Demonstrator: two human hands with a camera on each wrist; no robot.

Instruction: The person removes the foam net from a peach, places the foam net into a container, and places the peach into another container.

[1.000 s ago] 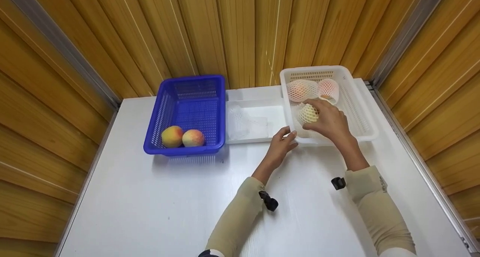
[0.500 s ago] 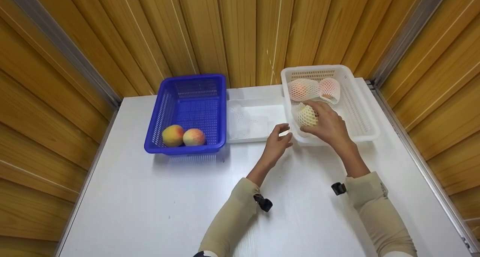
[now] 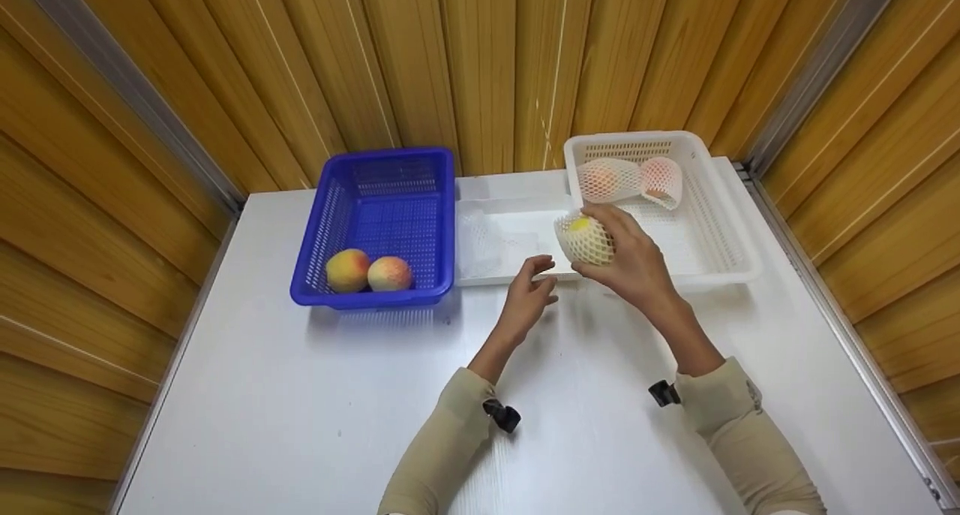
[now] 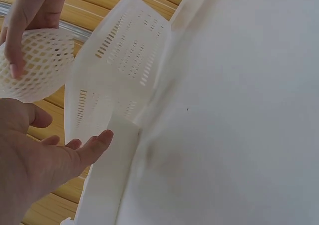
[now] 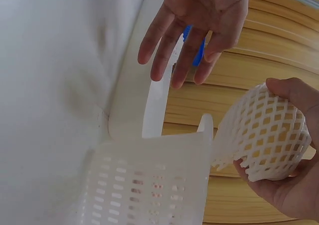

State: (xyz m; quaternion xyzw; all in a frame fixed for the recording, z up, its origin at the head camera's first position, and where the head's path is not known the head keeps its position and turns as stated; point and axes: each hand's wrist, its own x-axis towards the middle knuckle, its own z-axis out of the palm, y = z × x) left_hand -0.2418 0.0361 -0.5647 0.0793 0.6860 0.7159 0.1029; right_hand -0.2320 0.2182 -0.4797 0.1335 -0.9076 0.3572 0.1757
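My right hand (image 3: 634, 263) grips a yellowish fruit in a white foam net (image 3: 586, 241), held up over the near left rim of the white basket (image 3: 716, 200). In the right wrist view the netted fruit (image 5: 271, 135) sits between thumb and fingers, above the basket's edge. The net hides most of the fruit. My left hand (image 3: 525, 301) is relaxed and holds nothing, its fingers near the front edge of the white tray (image 3: 495, 281). The left wrist view shows this left hand (image 4: 45, 160) just below the netted fruit, fingers spread.
Inside the white basket, at the back, lie a peach in a white net (image 3: 604, 181) and a pink-netted fruit (image 3: 661, 181). The white tray holds loose foam nets (image 3: 480, 245). A blue basket (image 3: 375, 302) at left contains two peaches (image 3: 347, 270). Wooden panels (image 3: 480, 72) stand behind.
My right hand has lifted the netted fruit out of the white basket and carried it left. My left hand has let go of the basket's rim and drawn back to the left.
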